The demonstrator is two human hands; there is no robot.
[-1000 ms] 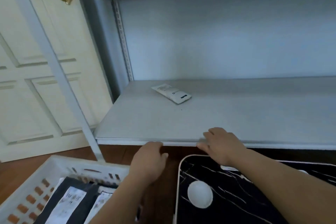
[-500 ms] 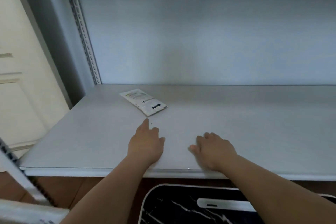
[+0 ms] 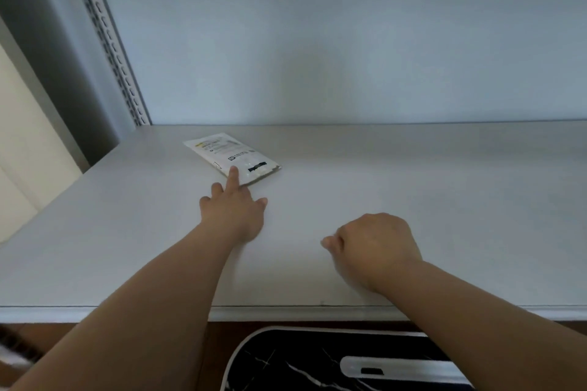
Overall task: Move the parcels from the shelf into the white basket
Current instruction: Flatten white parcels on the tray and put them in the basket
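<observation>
1. Nearest, below the shelf's front edge, sits a black marbled object (image 3: 305,365) with a white handle.
2. The right hand (image 3: 376,249) rests on the shelf (image 3: 444,200), fingers curled under in a loose fist, holding nothing.
3. The left hand (image 3: 233,211) lies flat with spread fingers – one fingertip touches the parcel's near edge.
4. The parcel (image 3: 232,157) – a flat white packet – lies at the shelf's back left; its print is too small to read.
</observation>
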